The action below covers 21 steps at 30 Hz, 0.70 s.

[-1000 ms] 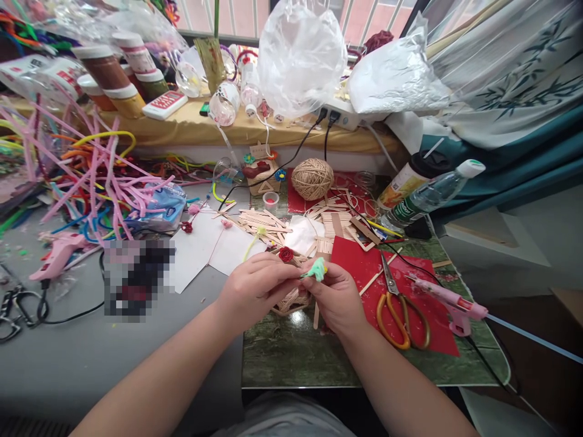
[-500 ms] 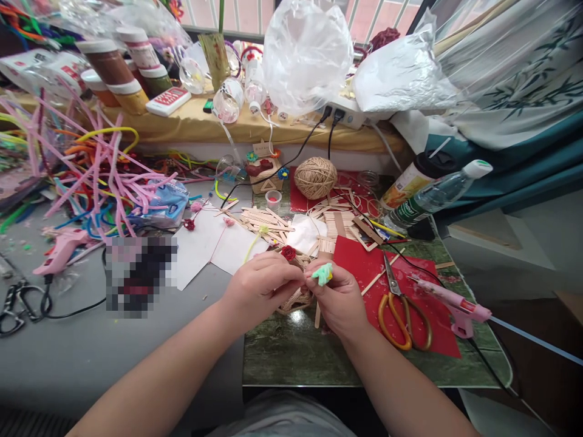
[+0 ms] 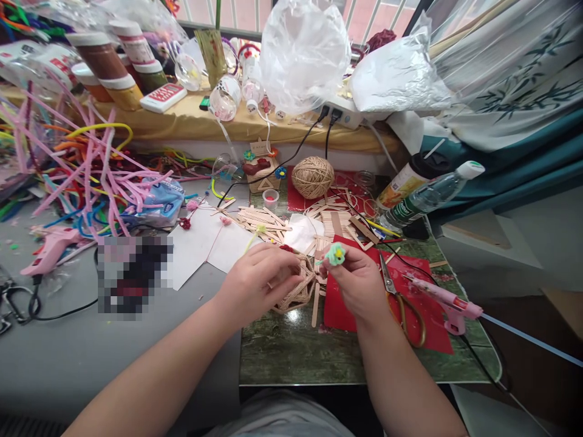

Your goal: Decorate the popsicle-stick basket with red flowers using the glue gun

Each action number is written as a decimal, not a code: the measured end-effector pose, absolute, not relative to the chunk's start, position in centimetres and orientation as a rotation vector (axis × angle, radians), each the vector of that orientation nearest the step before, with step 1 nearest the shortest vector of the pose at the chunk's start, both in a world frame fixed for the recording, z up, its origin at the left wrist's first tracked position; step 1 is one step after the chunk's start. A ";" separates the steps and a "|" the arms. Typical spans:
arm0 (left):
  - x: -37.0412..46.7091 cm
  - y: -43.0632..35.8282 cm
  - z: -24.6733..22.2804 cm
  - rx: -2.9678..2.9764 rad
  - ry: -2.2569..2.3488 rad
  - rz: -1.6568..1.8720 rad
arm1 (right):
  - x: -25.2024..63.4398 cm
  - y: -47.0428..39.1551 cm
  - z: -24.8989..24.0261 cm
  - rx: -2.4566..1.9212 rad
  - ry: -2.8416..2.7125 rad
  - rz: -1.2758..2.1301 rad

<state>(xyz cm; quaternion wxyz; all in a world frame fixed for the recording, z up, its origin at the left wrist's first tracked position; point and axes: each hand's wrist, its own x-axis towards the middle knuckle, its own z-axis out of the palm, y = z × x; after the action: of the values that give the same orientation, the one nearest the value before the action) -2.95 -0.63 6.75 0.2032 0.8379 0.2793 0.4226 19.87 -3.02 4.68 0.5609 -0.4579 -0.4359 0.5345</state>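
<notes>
"What did the right hand (image 3: 359, 285) have?"

"A mint-green flower (image 3: 335, 254) with a yellow centre, pinched between the thumb and fingers and held up above the table, its face towards the camera"

"And the left hand (image 3: 255, 280)?"

"That one was loosely open, fingers curled and thumb parted from them. I could see nothing gripped in it. It was at the near left of a twine-wrapped frame (image 3: 296, 298), partly covering it, though I couldn't tell whether they touched"

"Anything by the frame?"

"A dark red flower (image 3: 286, 248) peeped out behind the left hand's fingers, mostly hidden. Beyond lay a pile of wooden sticks (image 3: 262, 223), with a ball of twine (image 3: 312, 177) farther back"

"What about the other side?"

"The scissors (image 3: 416, 325) lay on a red sheet (image 3: 437, 334), partly hidden by the right hand and forearm. A pink glue gun (image 3: 450, 305) lay just to their right, and white paper (image 3: 194, 249) was on the grey surface (image 3: 182, 340) off to the left"
</notes>
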 end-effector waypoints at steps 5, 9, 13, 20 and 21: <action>-3.5 0.1 6.4 2.473 0.850 1.209 | 21.4 -1.7 4.5 -1.239 -1.197 1.382; -3.4 0.1 6.0 2.567 0.842 1.165 | 21.0 -1.5 4.1 -1.283 -1.361 1.334; -3.2 -0.2 6.0 2.681 0.756 1.055 | 21.0 -1.5 4.3 -1.387 -1.574 1.096; -2.5 -0.5 5.9 2.810 0.758 0.840 | 21.2 -1.5 4.8 -1.359 -1.698 1.087; -2.4 -0.4 5.9 2.831 0.737 0.811 | 21.3 -1.5 4.7 -1.352 -1.692 1.107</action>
<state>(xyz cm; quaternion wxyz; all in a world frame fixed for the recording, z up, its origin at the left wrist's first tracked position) -2.42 -0.43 5.88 0.0528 0.9313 0.2424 0.2666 21.29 -1.48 4.71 0.3472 -0.5212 -0.6524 0.4269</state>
